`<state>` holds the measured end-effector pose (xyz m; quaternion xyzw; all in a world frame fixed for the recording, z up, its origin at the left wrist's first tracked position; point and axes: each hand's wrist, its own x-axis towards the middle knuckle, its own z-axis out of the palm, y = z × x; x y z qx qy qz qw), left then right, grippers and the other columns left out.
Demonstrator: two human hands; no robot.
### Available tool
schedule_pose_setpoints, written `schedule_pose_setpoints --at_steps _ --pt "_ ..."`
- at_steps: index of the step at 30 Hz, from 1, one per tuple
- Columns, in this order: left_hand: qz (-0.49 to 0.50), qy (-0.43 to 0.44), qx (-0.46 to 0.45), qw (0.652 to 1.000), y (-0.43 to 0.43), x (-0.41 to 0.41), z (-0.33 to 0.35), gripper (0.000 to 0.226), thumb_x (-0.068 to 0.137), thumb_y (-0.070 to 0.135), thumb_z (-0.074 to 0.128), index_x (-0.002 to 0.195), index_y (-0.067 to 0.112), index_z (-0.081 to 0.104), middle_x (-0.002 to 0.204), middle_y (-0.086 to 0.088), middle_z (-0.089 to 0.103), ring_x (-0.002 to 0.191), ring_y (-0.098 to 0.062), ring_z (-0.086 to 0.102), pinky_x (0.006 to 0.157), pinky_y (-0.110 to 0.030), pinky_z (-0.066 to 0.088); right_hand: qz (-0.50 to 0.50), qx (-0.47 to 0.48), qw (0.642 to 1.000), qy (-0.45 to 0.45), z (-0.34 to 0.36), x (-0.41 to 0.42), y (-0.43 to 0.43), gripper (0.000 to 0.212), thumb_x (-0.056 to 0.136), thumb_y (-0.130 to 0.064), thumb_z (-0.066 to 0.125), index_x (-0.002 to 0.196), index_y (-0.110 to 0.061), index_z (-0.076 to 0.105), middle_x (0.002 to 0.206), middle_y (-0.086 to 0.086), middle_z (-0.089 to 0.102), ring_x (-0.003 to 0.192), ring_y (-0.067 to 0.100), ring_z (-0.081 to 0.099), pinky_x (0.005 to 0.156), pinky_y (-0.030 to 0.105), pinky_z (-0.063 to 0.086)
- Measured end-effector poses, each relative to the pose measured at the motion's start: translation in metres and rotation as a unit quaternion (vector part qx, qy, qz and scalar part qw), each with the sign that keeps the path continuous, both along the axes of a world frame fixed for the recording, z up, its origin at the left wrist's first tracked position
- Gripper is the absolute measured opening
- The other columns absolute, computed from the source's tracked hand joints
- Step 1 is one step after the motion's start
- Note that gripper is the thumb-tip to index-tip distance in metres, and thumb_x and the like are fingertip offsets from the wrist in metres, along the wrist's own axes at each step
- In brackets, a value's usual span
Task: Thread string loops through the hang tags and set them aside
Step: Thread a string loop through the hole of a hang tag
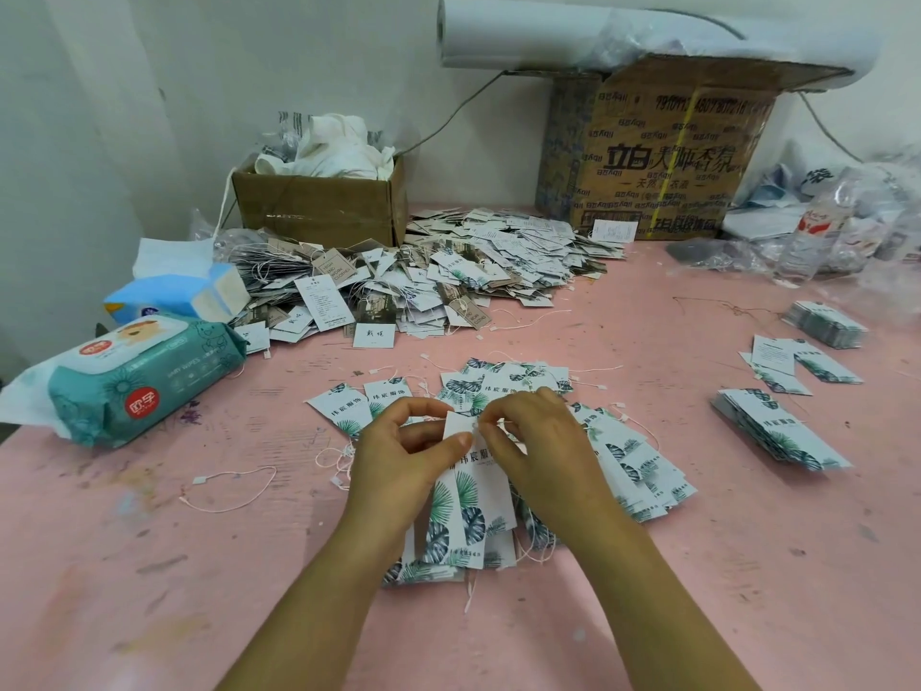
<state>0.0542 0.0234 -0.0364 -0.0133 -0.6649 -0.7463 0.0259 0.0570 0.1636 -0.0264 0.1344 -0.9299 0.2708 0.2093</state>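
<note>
Nearest the camera, two bare forearms reach in over the pink, paint-scuffed table top (149, 566). The left hand (398, 456) pinches the top edge of a white card hang tag printed with green and dark leaves (468, 491), thumb on the front and fingers curled behind it. The right hand (538, 441) meets it at the same top edge, thumb and forefinger pressed together on what looks like a thin white string; the string itself is too fine there to make out clearly. The held tag stands tilted above a loose spread of matching leaf-print tags (633, 466), which fans out under and to the right of the hands, with thin strings trailing from several of them.

To the left of the hands a loose white string loop with a small square clasp (229, 486) lies alone on the table. Further left sits a teal and white soft pack of wet wipes (139, 376), and behind it a blue and white tissue pack (179, 291). To the right, well apart from the hands, neat stacks of unstrung leaf-print tags (777, 431) lie side by side.

Beyond the spread, a big heap of mixed strung tags (448, 271) stretches across the table. Behind it stand a small open brown cardboard box stuffed with white cloth (319, 207) and a large printed brown carton (663, 157) with a white paper roll (548, 32) on top.
</note>
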Motion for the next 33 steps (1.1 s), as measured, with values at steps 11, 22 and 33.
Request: schedule_pose_setpoints --at_steps 11,22,33 --pt "-0.052 -0.014 0.098 0.994 -0.0016 -0.0025 0.0005 0.011 0.084 0.002 0.058 0.086 0.008 0.068 0.078 -0.006 0.072 0.071 -0.015 0.068 0.061 -0.021 0.055 0.038 -0.111 0.993 -0.009 0.0012 0.0010 -0.0032 0.007 0.090 -0.015 0.057 0.088 -0.016 0.063 0.064 -0.022 0.040 0.072 -0.005 0.038 0.065 0.010 0.029" --pt "-0.084 -0.004 0.058 0.995 0.0002 0.0004 0.0006 0.010 0.085 0.001 0.058 0.080 0.007 0.063 0.060 0.003 0.064 0.054 -0.009 0.059 0.050 -0.020 0.050 0.074 -0.161 0.984 -0.008 0.0005 0.0014 -0.0030 0.010 0.087 -0.007 0.059 0.092 -0.014 0.065 0.061 -0.026 0.048 0.070 -0.010 0.043 0.061 0.009 0.031" --pt "-0.036 0.003 0.027 0.999 0.0011 0.0005 0.0039 0.016 0.093 0.003 0.047 0.081 0.008 0.055 0.073 -0.008 0.060 0.059 -0.012 0.059 0.048 -0.022 0.049 0.092 -0.080 0.992 -0.010 -0.0028 0.0027 -0.0020 0.024 0.093 -0.010 0.050 0.113 -0.019 0.060 0.097 -0.015 0.056 0.091 0.003 0.048 0.078 0.015 0.037"
